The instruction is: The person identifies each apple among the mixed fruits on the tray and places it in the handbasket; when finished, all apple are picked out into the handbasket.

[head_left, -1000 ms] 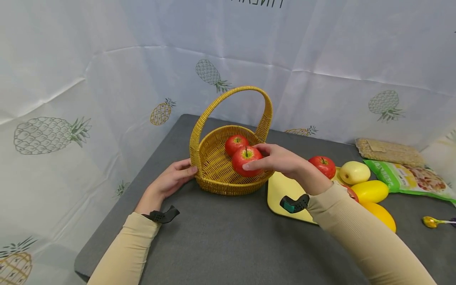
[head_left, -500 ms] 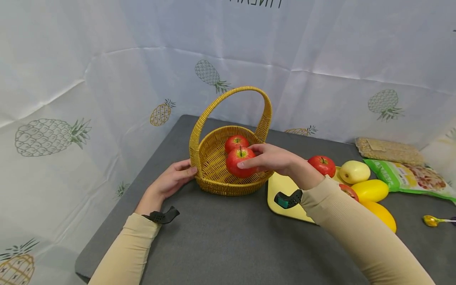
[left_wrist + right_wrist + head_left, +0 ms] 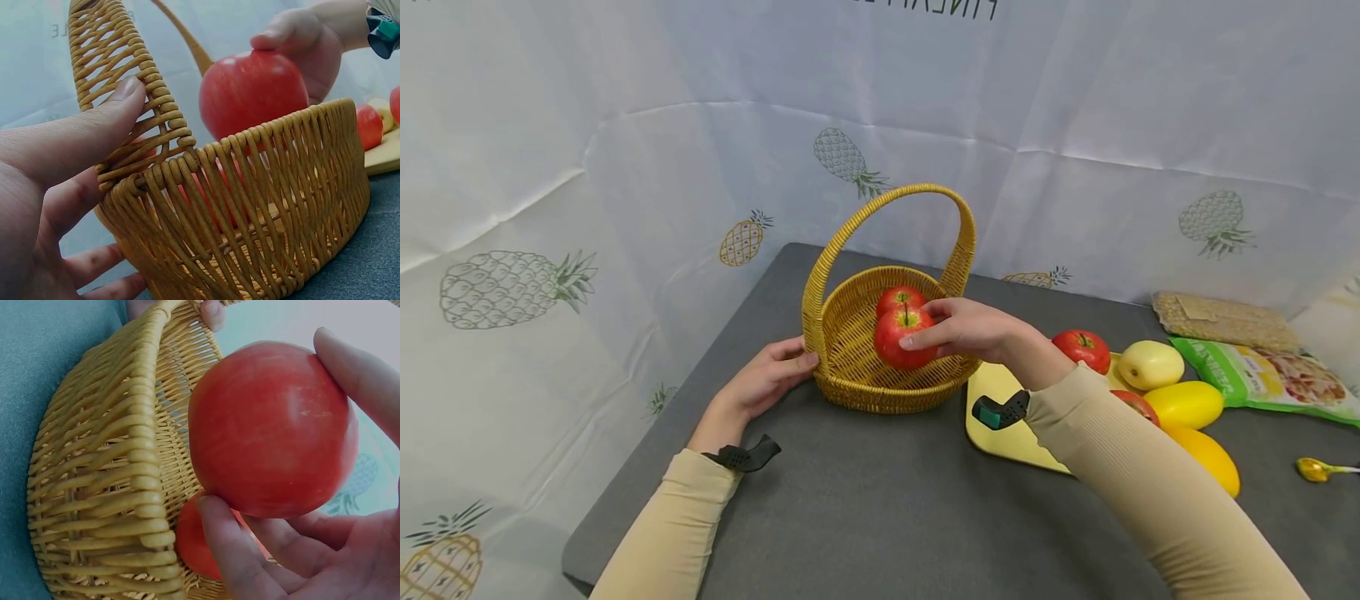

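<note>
We see the right hand (image 3: 966, 329) gripping a red apple (image 3: 895, 337) over the basket (image 3: 887, 402), just nearer than a second apple (image 3: 901, 295) inside. Left hand (image 3: 767, 375) grips the basket's left side. Yellow tray (image 3: 988, 379) sits right.

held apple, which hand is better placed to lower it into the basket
Right, most likely: the right hand grips the held apple over the basket, while the left hand holds the basket's opposite side.
</note>
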A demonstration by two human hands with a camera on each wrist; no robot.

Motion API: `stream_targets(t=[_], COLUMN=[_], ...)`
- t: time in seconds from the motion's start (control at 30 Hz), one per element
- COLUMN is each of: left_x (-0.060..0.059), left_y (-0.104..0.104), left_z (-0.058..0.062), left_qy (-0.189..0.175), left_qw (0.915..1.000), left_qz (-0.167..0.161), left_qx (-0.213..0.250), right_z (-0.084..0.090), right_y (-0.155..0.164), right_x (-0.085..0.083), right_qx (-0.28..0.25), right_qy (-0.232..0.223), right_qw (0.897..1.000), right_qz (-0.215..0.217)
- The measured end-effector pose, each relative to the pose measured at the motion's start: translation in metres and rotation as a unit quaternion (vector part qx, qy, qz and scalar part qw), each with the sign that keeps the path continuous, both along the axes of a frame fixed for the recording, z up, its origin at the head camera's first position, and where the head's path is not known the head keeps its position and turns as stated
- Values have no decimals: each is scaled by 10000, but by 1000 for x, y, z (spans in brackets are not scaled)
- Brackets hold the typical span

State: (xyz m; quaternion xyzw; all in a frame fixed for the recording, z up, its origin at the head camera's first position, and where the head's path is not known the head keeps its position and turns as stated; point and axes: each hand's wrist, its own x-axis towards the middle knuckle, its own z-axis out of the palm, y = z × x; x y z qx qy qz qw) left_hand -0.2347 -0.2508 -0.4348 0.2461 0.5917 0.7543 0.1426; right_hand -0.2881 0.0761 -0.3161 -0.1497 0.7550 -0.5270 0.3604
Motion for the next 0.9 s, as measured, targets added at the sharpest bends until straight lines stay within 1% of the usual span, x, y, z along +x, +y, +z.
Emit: stream_targets(t=[0.2, 0.4, 0.57, 0.77, 0.9], left_x=[2, 5, 6, 8, 10], left_y=[-1, 1, 2, 3, 3], left_z=[3, 6, 7, 10, 12], left_qy=[25, 9, -33, -38, -36], left_qw=[10000, 9999, 9998, 9998, 9999], left_qz=[30, 106, 140, 140, 138], left_qx=[-19, -102, -108, -105, -91], right_z=[0, 1, 1, -3, -1], right_y=[-3, -5, -7, -14, -18], right_x=[-2, -6, -10, -12, -12], right_qx=[21, 41, 156, 223, 280], right_qy=[-71, -254, -231, -151, -79], right_qw=[10000, 9996, 9995, 9991, 9988], right_qz=[57, 95, 138, 320, 393])
